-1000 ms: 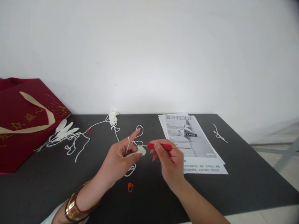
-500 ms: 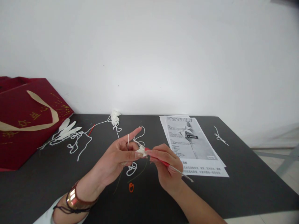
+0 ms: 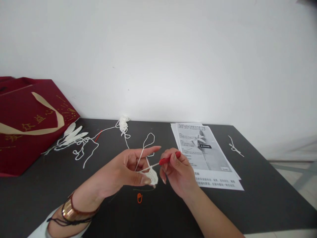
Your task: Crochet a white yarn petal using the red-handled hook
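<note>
Between thumb and fingers, my left hand (image 3: 126, 170) pinches a small white crochet piece (image 3: 153, 177), its index finger stretched out to the right. White yarn (image 3: 144, 144) runs by that finger and loops up above it. My right hand (image 3: 179, 172) grips the red handle of a crochet hook (image 3: 169, 158). The hook's metal shaft points left and meets the yarn at the top of the white piece; its tip is too fine to make out. A thin dark strand hangs below the piece. Just under my left hand lies an orange stitch marker (image 3: 139, 198).
On the dark table (image 3: 119, 211), a white yarn bundle (image 3: 123, 124) lies near the wall. White crocheted petals (image 3: 74, 135) with long tails rest beside a dark red bag (image 3: 32, 112). Printed sheets (image 3: 210, 155) lie right of my hands, a knotted white yarn scrap (image 3: 234, 147) farther right.
The hook has swung round: its shaft pointed down right and now points left to the yarn. My right hand has turned, and the white piece shows more fully. The view has shifted slightly.
</note>
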The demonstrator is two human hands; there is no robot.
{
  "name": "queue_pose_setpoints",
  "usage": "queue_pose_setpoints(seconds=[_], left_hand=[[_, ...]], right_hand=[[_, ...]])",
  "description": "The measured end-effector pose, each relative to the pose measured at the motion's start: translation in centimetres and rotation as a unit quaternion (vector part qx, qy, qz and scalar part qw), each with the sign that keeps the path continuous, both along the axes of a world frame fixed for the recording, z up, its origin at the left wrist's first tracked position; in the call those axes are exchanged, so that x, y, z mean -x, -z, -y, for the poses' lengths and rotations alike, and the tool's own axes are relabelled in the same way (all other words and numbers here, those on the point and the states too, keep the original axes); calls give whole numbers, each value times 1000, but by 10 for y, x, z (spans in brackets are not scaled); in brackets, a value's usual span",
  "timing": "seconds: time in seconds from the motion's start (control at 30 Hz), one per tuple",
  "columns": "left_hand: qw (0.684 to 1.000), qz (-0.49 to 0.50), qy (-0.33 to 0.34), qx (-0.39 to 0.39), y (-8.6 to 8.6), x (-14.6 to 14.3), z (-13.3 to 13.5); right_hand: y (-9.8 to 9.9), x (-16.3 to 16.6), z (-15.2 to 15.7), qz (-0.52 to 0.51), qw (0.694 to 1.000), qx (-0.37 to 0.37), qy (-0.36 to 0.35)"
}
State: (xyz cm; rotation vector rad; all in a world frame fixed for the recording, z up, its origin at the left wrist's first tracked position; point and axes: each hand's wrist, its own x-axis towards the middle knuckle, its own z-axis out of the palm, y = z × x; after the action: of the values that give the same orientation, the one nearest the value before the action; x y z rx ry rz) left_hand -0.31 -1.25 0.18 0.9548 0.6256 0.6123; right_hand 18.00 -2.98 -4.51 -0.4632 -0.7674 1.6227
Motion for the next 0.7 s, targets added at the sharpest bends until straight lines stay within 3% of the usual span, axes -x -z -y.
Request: queue_pose_setpoints(seconds=[0.37, 0.7], left_hand=[[994, -58, 76, -47, 1, 7, 6], [988, -94, 111, -52, -3, 5, 6]], right_hand=[[-6, -12, -3, 27, 999, -21, -23], [-16, -27, -4, 102, 990, -100, 5]])
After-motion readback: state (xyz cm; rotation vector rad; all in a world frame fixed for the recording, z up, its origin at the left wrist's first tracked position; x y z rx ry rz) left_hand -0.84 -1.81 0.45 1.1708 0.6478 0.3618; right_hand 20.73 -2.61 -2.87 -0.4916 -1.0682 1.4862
